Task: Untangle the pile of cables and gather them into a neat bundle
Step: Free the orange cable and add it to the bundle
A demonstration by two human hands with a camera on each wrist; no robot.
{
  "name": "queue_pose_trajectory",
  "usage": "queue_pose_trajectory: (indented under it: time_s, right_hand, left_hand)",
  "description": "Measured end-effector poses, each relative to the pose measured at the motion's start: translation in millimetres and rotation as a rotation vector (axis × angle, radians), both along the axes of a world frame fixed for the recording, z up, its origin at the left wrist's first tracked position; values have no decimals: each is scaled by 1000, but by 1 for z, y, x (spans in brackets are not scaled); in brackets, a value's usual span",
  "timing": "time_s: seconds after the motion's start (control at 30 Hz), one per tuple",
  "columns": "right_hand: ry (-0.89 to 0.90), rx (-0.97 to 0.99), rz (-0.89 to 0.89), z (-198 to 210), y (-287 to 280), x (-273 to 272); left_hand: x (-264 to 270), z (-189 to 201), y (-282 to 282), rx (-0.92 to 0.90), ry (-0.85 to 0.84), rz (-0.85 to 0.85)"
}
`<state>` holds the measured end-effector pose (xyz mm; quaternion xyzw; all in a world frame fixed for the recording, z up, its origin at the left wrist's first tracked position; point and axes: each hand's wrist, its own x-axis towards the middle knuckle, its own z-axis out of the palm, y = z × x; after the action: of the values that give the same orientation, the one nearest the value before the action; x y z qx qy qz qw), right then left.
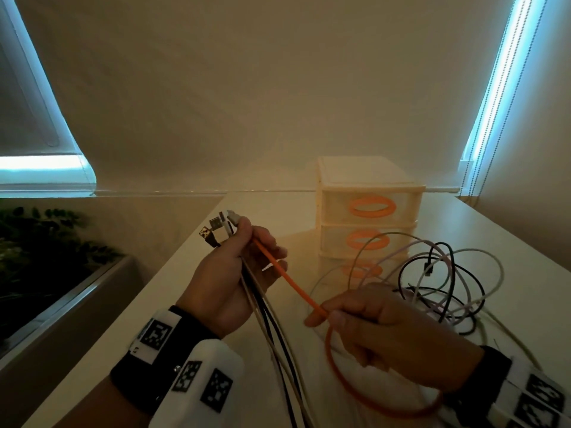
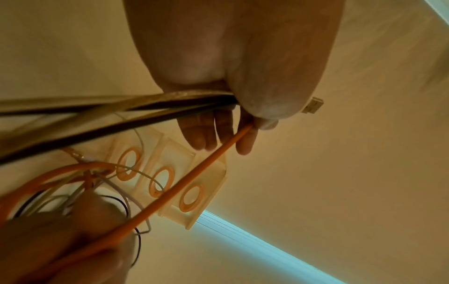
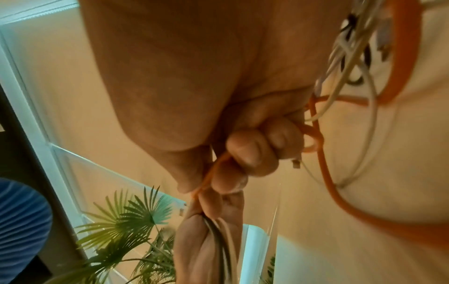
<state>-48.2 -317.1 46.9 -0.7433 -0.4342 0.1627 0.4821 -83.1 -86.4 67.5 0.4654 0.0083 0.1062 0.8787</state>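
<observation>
The left hand [image 1: 230, 279] gripped several plugs [image 1: 217, 228] together at centre frame, fingers curled round the cords, apparently to keep the sorted ends aligned. The right hand [image 1: 375, 324], lower right of centre, pinched the orange cable [image 1: 285, 278] between thumb and fingers, stretching it straight, likely to free it. That cable was smooth, round and thick. The tangle [image 1: 438, 282] of thin black, white and pale loops lay at right on the table [image 1: 173, 304], before the drawers [image 1: 369, 208].

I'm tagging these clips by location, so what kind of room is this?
Probably a home or small office room: a pale desk by blind-covered windows, a small plastic drawer unit on it, and a potted plant beside it.
</observation>
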Motion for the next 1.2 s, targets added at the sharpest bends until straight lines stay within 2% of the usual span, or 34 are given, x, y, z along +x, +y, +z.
queue_pose_trajectory:
  time_s: [0.07, 0.13, 0.2, 0.27, 0.37, 0.47, 0.57, 0.67, 0.77, 0.87, 0.93, 1.03, 1.1, 1.2]
  right_hand:
    - [-58, -83, 15, 1, 3, -1]
    - [-185, -258, 4, 4, 1, 2]
    - [-244, -357, -116, 11, -8, 14]
    - [-240, -303, -276, 21, -16, 30]
    - [-173, -133, -452, 32, -13, 43]
    - [-30, 36, -575, 31, 7, 40]
    - [-172, 138, -639, 28, 23, 33]
    - [-395, 207, -620, 30, 27, 20]
    - [-591, 240, -433, 28, 25, 9]
    - [-772, 128, -223, 22, 19, 5]
    - [-741, 55, -94, 19, 16, 6]
    - [-537, -82, -4, 18, 13, 6]
    - [-408, -166, -27, 17, 6, 11]
    - [-433, -299, -174, 10, -4, 25]
  left_hand:
    - [0, 3, 1, -158, -12, -45]
    - [-2, 9, 8, -287, -38, -52]
    - [-4, 16, 21, -338, -58, -47]
    - [-5, 20, 33, -350, -65, -108]
    - [-8, 16, 31, -269, -94, -403]
    - [-10, 2, 10, -9, -34, -600]
    - [-12, -9, -9, 175, 15, -714]
    - [-13, -8, -16, 155, 50, -689]
    - [-12, -7, -19, 68, 27, -608]
    - [-10, -4, -21, -26, 9, -445]
    - [-8, -1, -22, -91, -4, -363]
    - [-4, -5, -26, -236, 8, -261]
    - [-2, -4, -26, -307, -9, -230]
    - [0, -2, -14, -337, -70, -246]
